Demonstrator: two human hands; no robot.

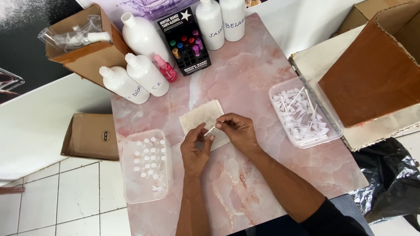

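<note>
At lower left of the frame, a clear rectangular plastic tub point(146, 192) holds small white-capped vials. Just right of it, near centre, the left hand point(195, 150) pinches one end of a small clear glass vial point(209, 131); the right hand point(238, 131) pinches the other end, fingers closed on it, above a beige paper towel point(201, 114). At right, another clear plastic tub point(326, 105) holds white spray nozzles.

Hands point(194, 150) point(238, 131) meet mid-frame over a cloth point(203, 116) on the table point(262, 78). Tub of vials point(146, 166) lower left, tub of sprayer tops point(304, 111) right. Bottles point(140, 70) and display rack point(186, 41) along top. Cardboard boxes upper left point(81, 43) and upper right point(376, 70).
</note>
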